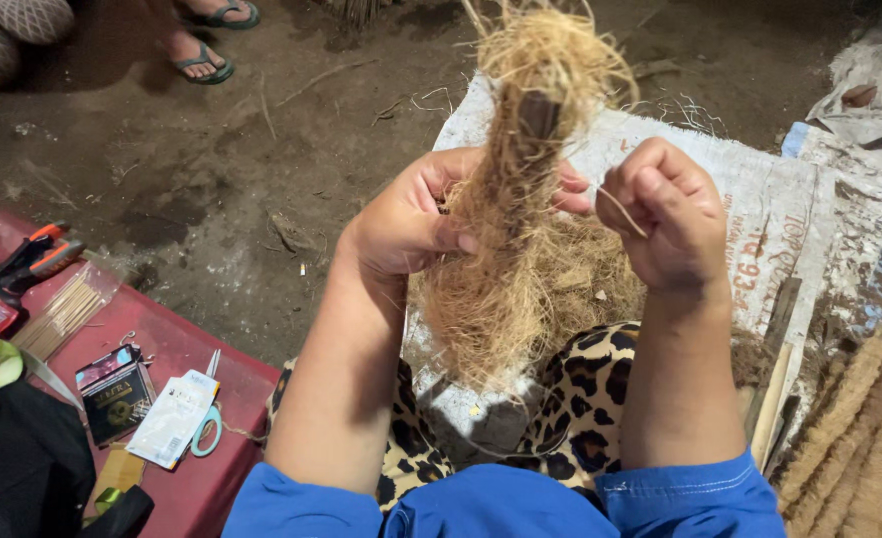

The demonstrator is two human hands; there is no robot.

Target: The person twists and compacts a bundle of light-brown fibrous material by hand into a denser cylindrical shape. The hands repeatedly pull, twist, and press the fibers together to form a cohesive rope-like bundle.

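hands: two, both closed and both raised over the lap.
left hand (pixel 406 224): wraps the shaggy tan bundle of coconut fibre (pixel 515 239) around a dark stick (pixel 537 118), upright so loose strands hang down.
right hand (pixel 672 214): pinches one thin pale strand (pixel 622 211), pulled sideways off the bundle.
woven white plastic sack (pixel 759 199): one, spread on the dirt floor (pixel 212 149), likely to catch fallen fibre.
red worktop (pixel 177 344): one pair of pale blue-handled scissors (pixel 207 423), one clear bag of thin sticks (pixel 67 311).
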